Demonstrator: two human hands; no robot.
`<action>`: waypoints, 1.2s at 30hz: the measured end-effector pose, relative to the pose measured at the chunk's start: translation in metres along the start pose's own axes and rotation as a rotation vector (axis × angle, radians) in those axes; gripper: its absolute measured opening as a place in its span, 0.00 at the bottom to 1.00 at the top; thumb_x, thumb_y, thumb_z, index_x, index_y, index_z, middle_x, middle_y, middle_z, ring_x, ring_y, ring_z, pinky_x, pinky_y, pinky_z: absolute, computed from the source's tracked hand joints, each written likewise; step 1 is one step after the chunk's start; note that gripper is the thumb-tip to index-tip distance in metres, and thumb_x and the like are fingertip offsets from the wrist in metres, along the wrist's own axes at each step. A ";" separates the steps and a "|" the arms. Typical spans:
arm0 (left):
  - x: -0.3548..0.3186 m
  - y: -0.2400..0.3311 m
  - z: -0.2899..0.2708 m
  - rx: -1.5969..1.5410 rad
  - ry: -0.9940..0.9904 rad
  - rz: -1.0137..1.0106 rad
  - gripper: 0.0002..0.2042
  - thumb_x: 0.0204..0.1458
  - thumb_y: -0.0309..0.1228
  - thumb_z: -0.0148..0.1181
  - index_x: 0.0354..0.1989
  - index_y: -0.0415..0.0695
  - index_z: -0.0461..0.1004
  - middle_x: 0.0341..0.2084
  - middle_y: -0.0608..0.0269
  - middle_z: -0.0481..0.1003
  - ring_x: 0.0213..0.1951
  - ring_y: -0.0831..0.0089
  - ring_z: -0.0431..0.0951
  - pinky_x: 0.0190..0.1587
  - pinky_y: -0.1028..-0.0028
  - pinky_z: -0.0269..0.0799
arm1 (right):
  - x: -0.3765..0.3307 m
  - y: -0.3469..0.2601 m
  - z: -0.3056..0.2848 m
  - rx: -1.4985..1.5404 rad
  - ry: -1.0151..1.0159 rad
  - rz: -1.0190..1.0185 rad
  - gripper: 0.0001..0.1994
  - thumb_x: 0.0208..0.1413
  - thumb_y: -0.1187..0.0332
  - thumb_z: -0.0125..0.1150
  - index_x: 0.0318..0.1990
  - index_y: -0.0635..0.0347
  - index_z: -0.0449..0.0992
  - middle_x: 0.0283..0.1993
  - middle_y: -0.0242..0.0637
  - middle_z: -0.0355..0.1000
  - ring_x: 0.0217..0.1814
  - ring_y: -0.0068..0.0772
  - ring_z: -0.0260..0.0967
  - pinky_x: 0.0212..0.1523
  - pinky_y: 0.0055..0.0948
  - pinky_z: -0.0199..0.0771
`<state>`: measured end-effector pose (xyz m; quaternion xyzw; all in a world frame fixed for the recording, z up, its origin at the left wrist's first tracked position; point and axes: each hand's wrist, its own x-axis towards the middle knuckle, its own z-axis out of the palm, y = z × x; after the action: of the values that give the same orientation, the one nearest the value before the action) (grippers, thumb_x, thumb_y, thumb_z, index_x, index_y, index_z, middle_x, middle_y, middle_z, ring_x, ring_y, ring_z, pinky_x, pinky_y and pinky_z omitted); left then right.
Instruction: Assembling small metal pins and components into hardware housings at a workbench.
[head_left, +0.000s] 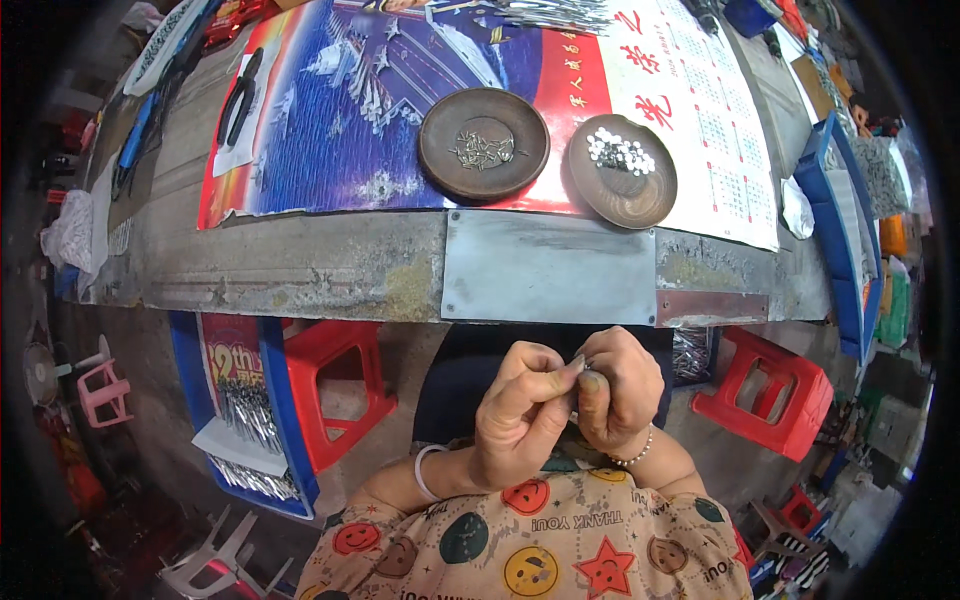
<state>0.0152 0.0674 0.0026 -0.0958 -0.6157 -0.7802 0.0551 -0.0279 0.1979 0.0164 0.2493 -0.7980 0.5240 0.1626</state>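
My left hand (520, 412) and my right hand (620, 388) meet in front of my chest, below the table edge. Both pinch a small metal part (583, 366) between their fingertips; its shape is too small to make out. A white bangle circles my left wrist and a bead bracelet my right. On the table stand two round brown dishes: the left dish (484, 145) holds small dark metal pieces, the right dish (622, 170) holds small shiny silver pieces.
A grey metal plate (548, 268) lies at the table's front edge, on a poster-covered worktop (330, 110). Red stools (336, 385) (768, 392) stand left and right of me. A blue bin (245, 410) of metal parts sits at lower left, another blue bin (845, 215) at right.
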 end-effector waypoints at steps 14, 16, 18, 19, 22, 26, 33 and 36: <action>-0.013 -0.001 -0.005 -0.307 -0.207 -0.293 0.15 0.53 0.13 0.49 0.49 0.37 0.70 0.40 0.65 0.60 0.33 0.84 0.62 0.35 0.86 0.60 | 0.001 0.013 -0.025 0.100 0.465 0.587 0.06 0.52 0.74 0.55 0.36 0.63 0.67 0.29 0.35 0.66 0.30 0.25 0.64 0.31 0.23 0.65; -0.015 -0.009 -0.002 -0.393 -0.157 -0.330 0.15 0.53 0.13 0.49 0.49 0.36 0.70 0.40 0.65 0.60 0.33 0.85 0.62 0.34 0.87 0.60 | 0.001 0.003 -0.033 0.038 0.269 0.261 0.18 0.49 0.74 0.60 0.47 0.61 0.62 0.40 0.36 0.64 0.30 0.20 0.60 0.26 0.18 0.62; -0.017 -0.011 0.000 -0.480 -0.113 -0.370 0.15 0.53 0.13 0.49 0.49 0.36 0.70 0.40 0.66 0.60 0.33 0.86 0.63 0.33 0.87 0.60 | -0.009 -0.020 -0.020 0.119 0.035 0.175 0.29 0.39 0.75 0.71 0.50 0.60 0.61 0.43 0.35 0.62 0.36 0.23 0.63 0.34 0.19 0.66; -0.018 -0.008 -0.001 -0.516 -0.105 -0.398 0.15 0.53 0.13 0.48 0.49 0.36 0.70 0.40 0.66 0.60 0.33 0.87 0.63 0.33 0.87 0.61 | -0.009 -0.012 -0.024 0.109 0.041 0.183 0.29 0.39 0.75 0.71 0.50 0.60 0.61 0.43 0.35 0.62 0.36 0.23 0.63 0.34 0.19 0.66; -0.017 0.000 -0.004 -0.574 -0.060 -0.444 0.13 0.55 0.14 0.47 0.47 0.35 0.70 0.39 0.65 0.61 0.32 0.88 0.63 0.33 0.87 0.61 | -0.016 0.018 -0.058 -0.212 0.519 0.472 0.30 0.42 0.81 0.63 0.55 0.61 0.58 0.42 0.34 0.62 0.36 0.23 0.61 0.34 0.17 0.65; -0.015 -0.007 -0.011 -0.636 -0.077 -0.438 0.13 0.54 0.14 0.47 0.47 0.35 0.70 0.39 0.64 0.62 0.32 0.87 0.62 0.34 0.88 0.59 | -0.074 0.016 -0.095 -0.185 0.154 0.185 0.13 0.48 0.77 0.55 0.42 0.65 0.64 0.34 0.41 0.65 0.30 0.28 0.61 0.32 0.22 0.65; -0.005 -0.006 -0.001 -0.607 -0.147 -0.443 0.13 0.53 0.13 0.48 0.47 0.34 0.69 0.39 0.63 0.62 0.33 0.86 0.63 0.34 0.87 0.60 | -0.175 0.108 -0.110 -0.536 0.162 0.768 0.19 0.61 0.62 0.49 0.49 0.73 0.62 0.43 0.61 0.69 0.45 0.59 0.68 0.44 0.40 0.68; -0.009 -0.008 -0.004 -0.587 -0.142 -0.465 0.12 0.53 0.13 0.48 0.45 0.34 0.69 0.40 0.61 0.62 0.32 0.86 0.64 0.32 0.87 0.61 | -0.174 0.111 -0.103 -0.569 0.051 0.795 0.23 0.60 0.60 0.48 0.47 0.80 0.60 0.35 0.63 0.68 0.39 0.63 0.67 0.37 0.42 0.66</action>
<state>0.0221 0.0654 -0.0083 -0.0192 -0.3735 -0.9065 -0.1960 0.0522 0.3678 -0.1168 -0.1421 -0.9386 0.3129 0.0312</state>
